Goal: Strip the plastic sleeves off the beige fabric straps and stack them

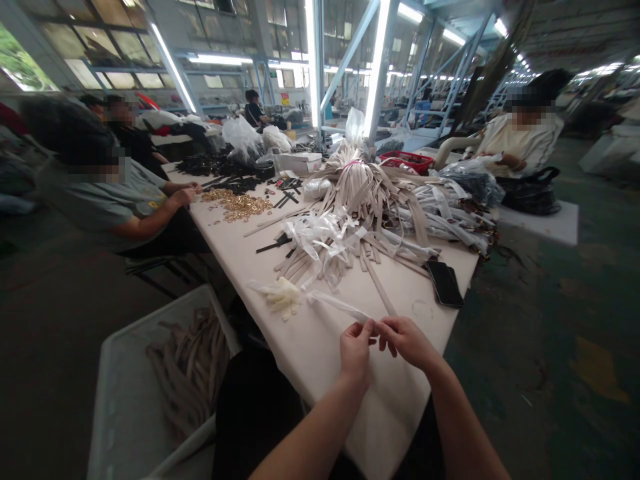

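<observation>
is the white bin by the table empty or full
Not empty: the white plastic bin holds a loose heap of beige straps, filling part of it.

Factory workshop; long worktable (320, 380), beige straps (357, 193), seated workers (110, 207)

Two hands: left hand (356, 350), right hand (406, 339). Four co-workers: grey-shirted co-worker (100, 200), black-shirted co-worker (135, 141), cream-topped co-worker (520, 143), distant co-worker (255, 113). One bench (320, 360), one smartphone (444, 283), one red basket (406, 161), one white box (300, 162), one white crate (150, 320), one black bag (530, 193). Beige straps (350, 187) too many to count.
</observation>
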